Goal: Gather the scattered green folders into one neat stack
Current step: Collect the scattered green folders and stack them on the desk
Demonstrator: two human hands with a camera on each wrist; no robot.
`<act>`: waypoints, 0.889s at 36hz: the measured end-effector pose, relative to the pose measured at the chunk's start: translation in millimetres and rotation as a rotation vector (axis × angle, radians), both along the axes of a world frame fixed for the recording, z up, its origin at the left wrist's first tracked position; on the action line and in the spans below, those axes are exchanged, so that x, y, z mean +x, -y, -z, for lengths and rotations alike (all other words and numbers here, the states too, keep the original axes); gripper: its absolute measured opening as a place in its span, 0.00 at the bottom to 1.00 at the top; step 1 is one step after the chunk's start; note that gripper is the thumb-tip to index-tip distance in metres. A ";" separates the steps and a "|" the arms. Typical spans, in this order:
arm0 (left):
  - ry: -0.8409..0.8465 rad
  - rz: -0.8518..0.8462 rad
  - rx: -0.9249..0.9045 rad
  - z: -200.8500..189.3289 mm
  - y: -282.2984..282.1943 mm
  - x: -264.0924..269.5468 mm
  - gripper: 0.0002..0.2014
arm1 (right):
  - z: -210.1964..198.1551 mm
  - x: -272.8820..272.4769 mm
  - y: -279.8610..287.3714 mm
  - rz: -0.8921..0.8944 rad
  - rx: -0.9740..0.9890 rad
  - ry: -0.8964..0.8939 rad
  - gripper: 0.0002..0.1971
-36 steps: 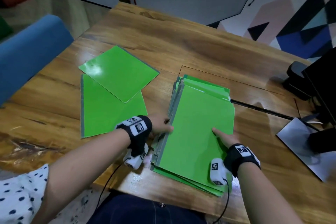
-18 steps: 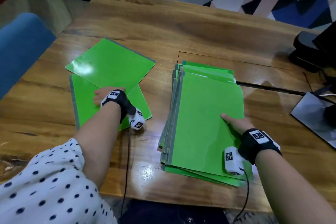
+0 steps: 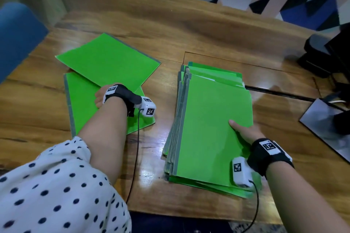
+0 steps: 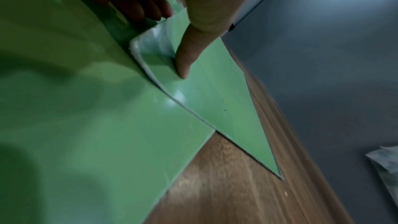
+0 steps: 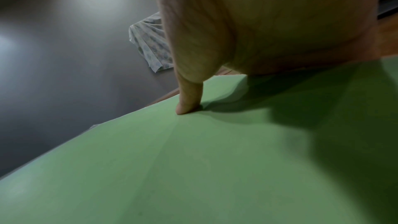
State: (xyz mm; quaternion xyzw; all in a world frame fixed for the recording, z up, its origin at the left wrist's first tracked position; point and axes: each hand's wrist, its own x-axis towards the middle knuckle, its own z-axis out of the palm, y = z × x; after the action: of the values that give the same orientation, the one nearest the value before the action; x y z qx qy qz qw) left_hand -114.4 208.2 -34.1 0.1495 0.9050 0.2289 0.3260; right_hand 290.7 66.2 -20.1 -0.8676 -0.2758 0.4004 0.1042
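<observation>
A pile of several green folders (image 3: 214, 125) lies right of centre on the wooden table (image 3: 189, 30), its edges fanned unevenly. My right hand (image 3: 244, 132) holds the pile's right edge. Its thumb (image 5: 189, 98) presses on the top cover, and the other fingers are hidden past the edge. Two loose green folders lie to the left: a tilted upper folder (image 3: 108, 62) overlaps a lower folder (image 3: 83, 100). My left hand (image 3: 100, 96) pinches the upper folder's near corner (image 4: 163, 54), thumb (image 4: 185, 60) on top and fingers underneath, so that corner curls up.
A blue chair (image 3: 17, 39) stands past the table's left edge. Black equipment (image 3: 322, 55) and a grey reflective sheet (image 3: 325, 125) occupy the right side. A dark slot (image 3: 280, 93) runs across the tabletop behind the pile. Bare wood lies between the two folder groups.
My left hand left the pile's left edge, crossed to the loose folders and took hold of the upper one's corner. My right hand stayed on the pile.
</observation>
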 end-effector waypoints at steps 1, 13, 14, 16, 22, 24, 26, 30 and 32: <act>0.000 0.000 0.001 -1.8 1.5 3.0 0.24 | -1.5 -1.2 -0.1 -0.008 -0.005 0.005 0.52; -0.057 0.416 0.156 -74.4 28.4 -19.5 0.17 | -15.1 -7.6 5.1 -0.028 -0.019 -0.012 0.52; 0.034 0.335 0.268 -80.4 27.3 -25.4 0.18 | -15.2 -8.0 5.8 -0.031 -0.014 -0.011 0.53; 0.198 0.198 0.432 -93.2 31.6 -34.6 0.13 | -17.1 -9.1 7.0 -0.053 -0.003 -0.001 0.52; 0.112 0.280 0.656 -151.3 41.5 -50.2 0.16 | -22.4 -6.6 6.3 -0.094 -0.031 0.024 0.44; -0.120 0.411 0.677 -173.8 45.4 -46.6 0.19 | -24.2 -6.5 4.6 -0.109 -0.042 0.026 0.43; -0.209 0.541 0.763 -198.7 48.6 -38.1 0.13 | -24.6 -7.0 3.3 -0.118 -0.059 0.020 0.43; -0.108 0.735 0.982 -234.3 58.5 -16.4 0.12 | -21.6 -6.7 3.2 -0.119 -0.061 0.019 0.46; -0.104 0.803 1.012 -239.6 64.9 -5.2 0.10 | -19.4 -5.2 3.1 -0.122 -0.051 0.019 0.46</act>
State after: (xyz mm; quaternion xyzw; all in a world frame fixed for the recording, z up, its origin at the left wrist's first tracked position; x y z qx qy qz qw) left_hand -119.6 143.4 205.5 0.6222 0.5735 0.4801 0.2313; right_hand 285.5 63.2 -0.6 -0.8553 -0.3190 0.4046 0.0549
